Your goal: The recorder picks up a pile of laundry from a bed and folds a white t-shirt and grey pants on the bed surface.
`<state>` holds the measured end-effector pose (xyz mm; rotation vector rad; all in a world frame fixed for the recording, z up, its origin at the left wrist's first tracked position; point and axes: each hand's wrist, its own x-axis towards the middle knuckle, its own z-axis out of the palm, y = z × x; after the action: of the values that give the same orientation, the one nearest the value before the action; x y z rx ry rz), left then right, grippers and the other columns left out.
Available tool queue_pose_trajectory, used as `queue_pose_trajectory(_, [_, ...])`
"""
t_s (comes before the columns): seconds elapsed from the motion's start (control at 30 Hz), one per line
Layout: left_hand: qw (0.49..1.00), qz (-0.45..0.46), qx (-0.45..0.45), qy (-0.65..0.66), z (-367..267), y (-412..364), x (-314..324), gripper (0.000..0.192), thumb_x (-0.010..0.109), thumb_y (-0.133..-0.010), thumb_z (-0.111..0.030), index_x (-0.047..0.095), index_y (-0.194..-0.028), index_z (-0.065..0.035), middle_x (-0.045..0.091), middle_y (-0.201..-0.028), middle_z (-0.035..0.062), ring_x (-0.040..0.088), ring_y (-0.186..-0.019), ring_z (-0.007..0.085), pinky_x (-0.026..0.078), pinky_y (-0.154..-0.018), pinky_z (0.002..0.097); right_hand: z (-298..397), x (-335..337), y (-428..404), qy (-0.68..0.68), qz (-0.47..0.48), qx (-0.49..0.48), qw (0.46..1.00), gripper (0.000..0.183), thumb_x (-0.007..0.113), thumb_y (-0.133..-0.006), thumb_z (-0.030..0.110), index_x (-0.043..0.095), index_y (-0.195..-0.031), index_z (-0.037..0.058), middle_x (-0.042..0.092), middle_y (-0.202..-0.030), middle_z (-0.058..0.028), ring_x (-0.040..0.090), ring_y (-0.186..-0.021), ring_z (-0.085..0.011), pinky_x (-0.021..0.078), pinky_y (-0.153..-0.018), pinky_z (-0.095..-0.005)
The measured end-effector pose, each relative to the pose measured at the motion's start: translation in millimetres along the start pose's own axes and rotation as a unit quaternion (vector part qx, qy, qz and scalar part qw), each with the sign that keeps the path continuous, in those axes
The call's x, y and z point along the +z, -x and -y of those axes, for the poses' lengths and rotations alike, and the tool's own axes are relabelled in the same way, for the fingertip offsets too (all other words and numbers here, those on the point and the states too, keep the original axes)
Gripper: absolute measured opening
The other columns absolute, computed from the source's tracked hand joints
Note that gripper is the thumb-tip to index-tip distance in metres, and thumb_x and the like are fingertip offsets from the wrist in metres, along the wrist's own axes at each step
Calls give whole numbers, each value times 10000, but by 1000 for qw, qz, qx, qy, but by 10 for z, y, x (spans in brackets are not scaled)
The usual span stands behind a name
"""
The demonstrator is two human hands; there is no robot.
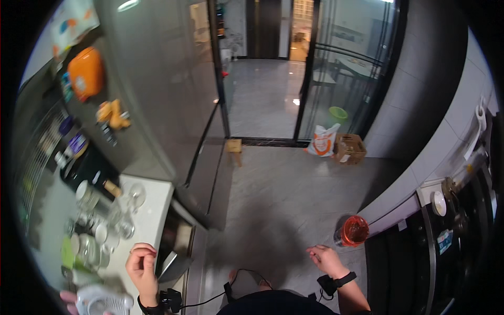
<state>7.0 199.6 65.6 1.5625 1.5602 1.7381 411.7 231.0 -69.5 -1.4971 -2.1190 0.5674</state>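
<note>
My left hand (142,268) is held over the front edge of the white countertop (155,197), fingers curled in and nothing visible in them. Below it a drawer or cabinet front stands pulled out, with a dark grey panel (175,267) near my wrist. My right hand (327,260) hangs above the grey tiled floor, fingers loosely bent and holding nothing I can see. Close to it stands a bin with a red liner (355,231). Both wrists carry black straps with small devices. Glass jars (89,250) and a white fan-like appliance (104,301) stand left of my left hand.
A grey refrigerator (165,78) rises beyond the counter. Ahead, a small wooden stool (234,146), a white plastic bag (323,141) and a cardboard box (349,149) stand by the glass sliding door (346,75). At right is a black stove (453,252) with a white bowl (438,203).
</note>
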Motion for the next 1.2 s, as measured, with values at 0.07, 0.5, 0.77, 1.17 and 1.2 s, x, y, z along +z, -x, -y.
queue_pose_trajectory(0.07, [999, 51, 1, 15, 213, -332, 472, 96, 528, -763, -50, 495, -693, 8, 530, -732, 83, 458, -666, 141, 367, -635, 241, -217, -37, -169, -25, 0, 43, 999, 159, 559, -722, 61, 585, -878, 78, 583, -746, -87, 570, -653, -272, 465, -592, -336])
queue_pose_trajectory(0.5, [966, 257, -25, -21, 1507, -3270, 3035, 119, 614, -722, -24, 571, -833, -23, 605, -738, 73, 572, -661, 153, 430, -569, 246, -1652, -436, -3385, -81, -115, 115, 983, 118, 614, -697, 61, 604, -812, 36, 616, -741, -85, 594, -614, -177, 474, -542, -266])
queue_pose_trajectory(0.77, [922, 385, -41, -19, 2135, -4904, 4630, 141, 575, -770, -79, 559, -889, -6, 604, -794, 90, 594, -710, 163, 459, -616, 255, -2798, -729, -5383, -94, -122, 125, 980, 159, 617, -664, 35, 615, -821, 60, 609, -694, -66, 561, -555, -146, 433, -484, -257])
queue_pose_trajectory(1.17, [933, 345, -99, 0, 3030, -7649, 7266, 109, 576, -798, -97, 578, -860, -8, 599, -777, 30, 550, -704, 73, 439, -607, 218, -4788, -1570, -9245, -168, -79, 90, 979, 187, 611, -715, 81, 597, -887, 9, 630, -768, -104, 615, -678, -181, 485, -638, -286])
queue_pose_trajectory(1.2, [935, 341, -99, -20, 3153, -7822, 7401, 108, 574, -800, -96, 576, -861, -6, 601, -780, 31, 551, -705, 75, 440, -606, 219, -4872, -1560, -9585, -159, -56, 92, 981, 184, 605, -720, 86, 596, -886, 7, 626, -753, -104, 612, -677, -172, 484, -634, -283])
